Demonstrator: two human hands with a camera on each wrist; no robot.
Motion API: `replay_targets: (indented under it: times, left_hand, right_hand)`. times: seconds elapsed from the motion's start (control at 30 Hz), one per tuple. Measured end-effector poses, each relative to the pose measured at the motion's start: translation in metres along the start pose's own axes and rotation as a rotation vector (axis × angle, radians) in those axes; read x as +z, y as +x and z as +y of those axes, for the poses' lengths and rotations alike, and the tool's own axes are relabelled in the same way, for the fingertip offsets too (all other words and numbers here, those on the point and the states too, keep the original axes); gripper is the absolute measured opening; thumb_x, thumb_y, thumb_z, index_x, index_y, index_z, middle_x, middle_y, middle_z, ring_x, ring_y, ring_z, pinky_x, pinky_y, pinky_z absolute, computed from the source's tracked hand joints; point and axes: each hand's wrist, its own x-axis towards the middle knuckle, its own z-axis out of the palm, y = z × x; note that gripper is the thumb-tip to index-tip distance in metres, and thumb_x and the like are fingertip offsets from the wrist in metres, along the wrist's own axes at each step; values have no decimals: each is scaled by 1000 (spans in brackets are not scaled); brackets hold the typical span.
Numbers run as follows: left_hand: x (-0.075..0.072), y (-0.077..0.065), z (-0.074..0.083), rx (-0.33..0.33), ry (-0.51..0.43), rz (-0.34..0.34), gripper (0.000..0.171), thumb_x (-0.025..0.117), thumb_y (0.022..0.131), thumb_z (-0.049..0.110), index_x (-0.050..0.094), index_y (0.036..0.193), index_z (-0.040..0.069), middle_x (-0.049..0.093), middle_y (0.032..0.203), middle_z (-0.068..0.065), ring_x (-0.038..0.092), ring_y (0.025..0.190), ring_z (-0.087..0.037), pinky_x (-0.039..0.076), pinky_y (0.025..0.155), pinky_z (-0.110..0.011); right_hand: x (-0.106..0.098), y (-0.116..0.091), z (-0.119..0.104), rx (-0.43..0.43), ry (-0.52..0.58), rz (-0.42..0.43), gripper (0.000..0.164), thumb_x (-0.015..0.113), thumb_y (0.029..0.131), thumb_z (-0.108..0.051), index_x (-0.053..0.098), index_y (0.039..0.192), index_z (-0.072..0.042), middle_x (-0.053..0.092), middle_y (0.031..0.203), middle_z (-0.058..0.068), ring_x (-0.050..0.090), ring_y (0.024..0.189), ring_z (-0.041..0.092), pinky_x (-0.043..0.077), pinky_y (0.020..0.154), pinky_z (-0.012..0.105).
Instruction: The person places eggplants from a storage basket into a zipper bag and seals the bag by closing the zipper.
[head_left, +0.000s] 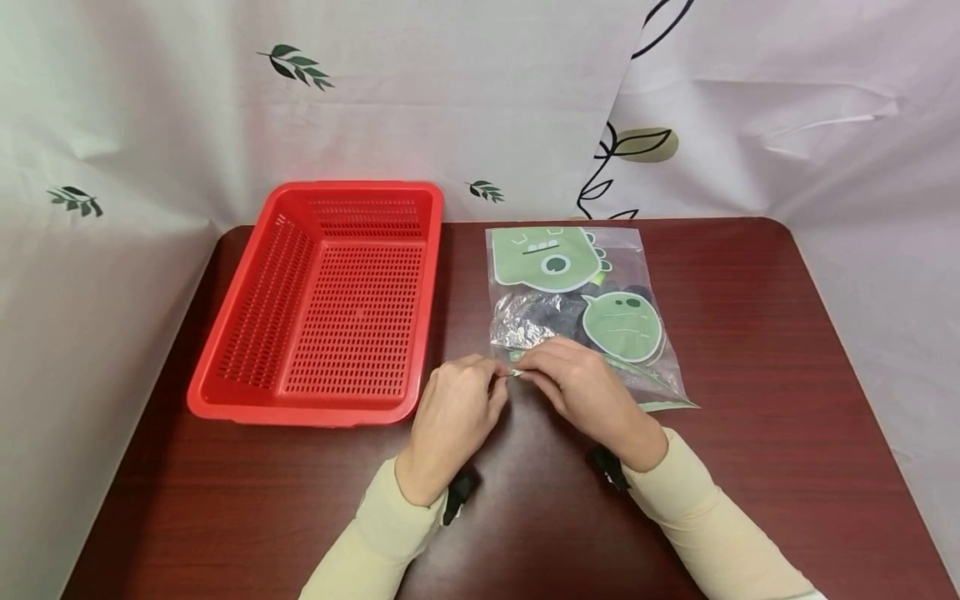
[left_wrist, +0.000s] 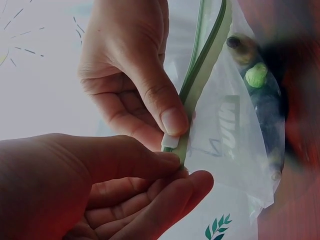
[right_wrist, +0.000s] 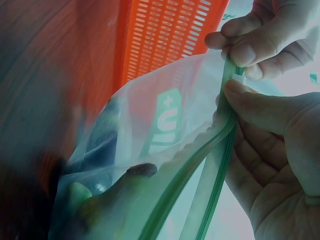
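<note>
A clear zip bag [head_left: 517, 321] printed with green cartoon shapes lies on the table, its near edge lifted. My left hand [head_left: 459, 407] pinches the left end of the bag's green zip strip between thumb and fingers. Close beside it, my right hand [head_left: 588, 396] grips the small white slider [left_wrist: 170, 142] on that strip with thumb and fingertips. To the right of the slider the two zip strips [right_wrist: 212, 170] stand apart. Dark items with a bright green piece [left_wrist: 256, 75] show through the plastic; their kind is unclear.
A red perforated basket [head_left: 307, 413] stands on the left of the dark reddish table [head_left: 757, 350], with nothing visible inside. White patterned cloth [head_left: 375, 125] hangs behind and along the sides.
</note>
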Motion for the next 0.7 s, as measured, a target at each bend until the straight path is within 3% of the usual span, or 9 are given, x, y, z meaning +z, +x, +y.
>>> replay_targets:
  times: [0.7]
  left_hand:
    - [-2, 1, 1, 8, -9, -12, 4, 77, 81, 2, 76, 82, 6, 71, 77, -2, 71, 69, -20, 57, 64, -34]
  right_hand:
    - [-4, -4, 5, 6, -1, 4, 17, 78, 83, 0, 75, 98, -7, 72, 96, 1, 67, 92, 18, 53, 84, 35]
